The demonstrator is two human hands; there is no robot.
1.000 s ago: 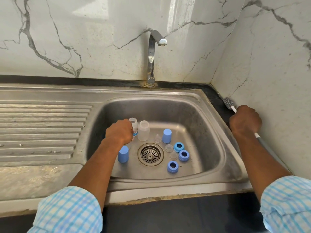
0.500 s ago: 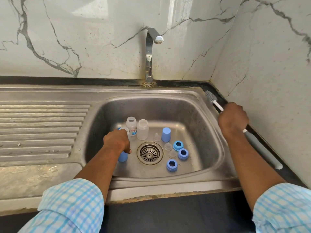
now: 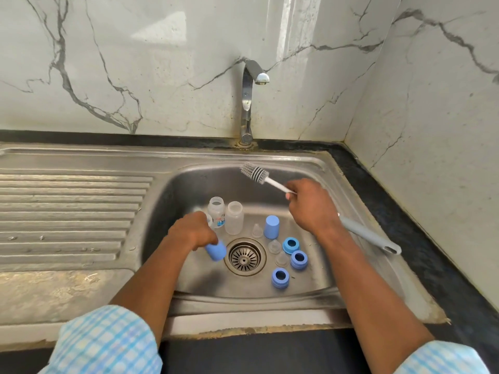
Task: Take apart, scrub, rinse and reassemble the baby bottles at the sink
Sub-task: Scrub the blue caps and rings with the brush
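I see the printed bottle [image 3: 216,211] and the plain bottle [image 3: 234,217] standing upright, uncapped and side by side, at the back of the sink [image 3: 189,157] basin, behind the drain [image 3: 245,256]. The left hand [image 3: 193,230] curls its fingers round a tilted blue cap [image 3: 216,251] just left of the drain. The right hand [image 3: 310,206] grips the bottle brush [image 3: 361,232] by its shaft, bristle head raised near the basin's back wall. Right of the drain I make out an upright blue cap [image 3: 271,226], three blue rings [image 3: 299,259] and three clear nipples [image 3: 274,246].
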